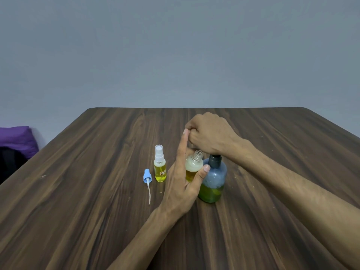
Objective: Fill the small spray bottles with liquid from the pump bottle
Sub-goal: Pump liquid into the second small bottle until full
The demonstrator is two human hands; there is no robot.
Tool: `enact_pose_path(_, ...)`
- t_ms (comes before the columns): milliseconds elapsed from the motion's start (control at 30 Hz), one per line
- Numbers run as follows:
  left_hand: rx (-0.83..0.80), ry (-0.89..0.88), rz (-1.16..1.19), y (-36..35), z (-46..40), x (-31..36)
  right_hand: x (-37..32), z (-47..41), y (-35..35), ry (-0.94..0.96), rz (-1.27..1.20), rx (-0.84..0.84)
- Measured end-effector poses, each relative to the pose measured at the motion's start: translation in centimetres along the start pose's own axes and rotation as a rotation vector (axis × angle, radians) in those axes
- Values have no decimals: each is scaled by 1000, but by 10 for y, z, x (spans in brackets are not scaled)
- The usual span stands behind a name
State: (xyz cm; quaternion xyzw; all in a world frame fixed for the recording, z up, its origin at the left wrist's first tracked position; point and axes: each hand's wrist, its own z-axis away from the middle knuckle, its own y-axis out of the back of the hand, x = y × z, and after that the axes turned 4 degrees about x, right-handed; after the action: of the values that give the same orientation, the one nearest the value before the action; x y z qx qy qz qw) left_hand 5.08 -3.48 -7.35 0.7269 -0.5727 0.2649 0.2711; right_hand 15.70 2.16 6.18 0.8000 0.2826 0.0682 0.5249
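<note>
The open spray bottle (193,166) sits mid-table, pinched by the left hand (184,184) tight beside the pump bottle (213,181), likely to catch the liquid. The right hand (209,133) curls over the pump top, probably pressing. Left of them stand a capped spray bottle (160,166) and the blue sprayer top (147,178), set aside.

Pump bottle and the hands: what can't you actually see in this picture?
Head view only:
- Pump bottle head and spout: covered by right hand.
- Open small bottle lower half: behind left hand.
- Capped spray bottle label: too small to read.
</note>
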Motion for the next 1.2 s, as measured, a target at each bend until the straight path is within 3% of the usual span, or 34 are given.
enact_pose_path(100,9,-10,-24,0,1,0,1,-2,8,23,-26,54)
enact_pose_path(533,-5,-21,12,0,-1,3,-1,0,2,-16,6,-38)
enact_pose_path(733,17,-25,-37,0,1,3,3,-4,7,-23,-47,12)
enact_pose_path(900,-1,6,18,1,-1,5,-3,1,-1,1,57,-59)
enact_pose_path(1033,23,-25,-24,0,1,4,0,-1,4,-27,-3,20)
enact_pose_path(1200,16,6,36,0,0,7,-3,-3,0,-18,59,-57)
